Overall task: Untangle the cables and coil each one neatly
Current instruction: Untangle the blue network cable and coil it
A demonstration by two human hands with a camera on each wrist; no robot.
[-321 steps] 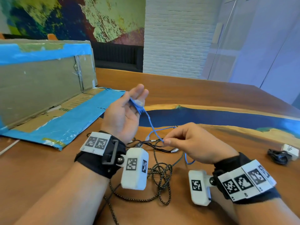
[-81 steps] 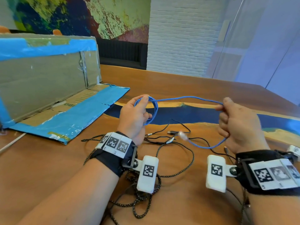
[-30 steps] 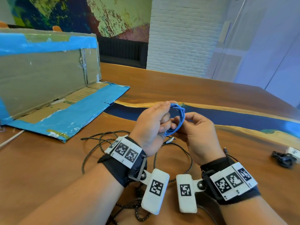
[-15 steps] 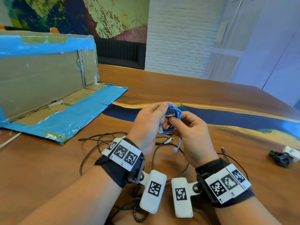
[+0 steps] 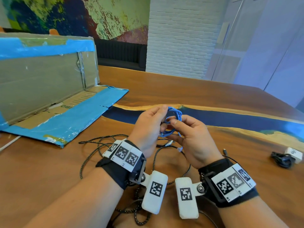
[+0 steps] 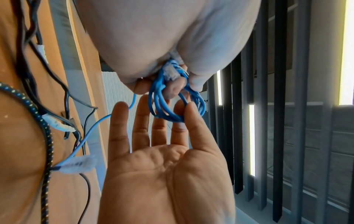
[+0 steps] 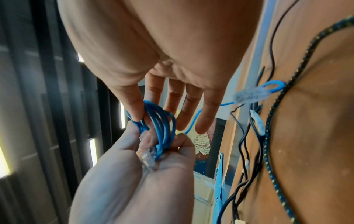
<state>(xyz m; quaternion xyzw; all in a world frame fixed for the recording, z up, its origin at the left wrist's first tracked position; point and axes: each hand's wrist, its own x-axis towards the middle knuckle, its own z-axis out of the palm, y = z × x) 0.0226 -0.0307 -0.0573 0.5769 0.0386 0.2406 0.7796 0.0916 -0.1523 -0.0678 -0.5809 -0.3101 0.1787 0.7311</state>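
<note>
A thin blue cable [image 5: 176, 113] is wound into a small coil held above the table between both hands. My left hand [image 5: 162, 117] grips the coil [image 6: 162, 109] together with one clear plug [image 6: 169, 71]. My right hand [image 5: 174, 124] pinches the coil's other side [image 7: 162, 125] between thumb and index finger, its other fingers [image 7: 203, 115] straight. The free end with the second clear plug [image 5: 179, 149] hangs below the hands. A black braided cable [image 5: 139, 218] and thin black cables [image 5: 164, 143] lie tangled on the table under my wrists.
An opened cardboard box with blue tape [image 5: 49, 89] stands at the left. At the right edge a white charger [image 5: 293, 153] lies with a bundled black cable [image 5: 281, 159]. The wooden table has a blue resin strip [image 5: 230, 119] behind the hands.
The blue cable, stretched between my parted hands 2.7 s ago, is now a small coil with both hands together on it. Over the last second the hands barely moved.
</note>
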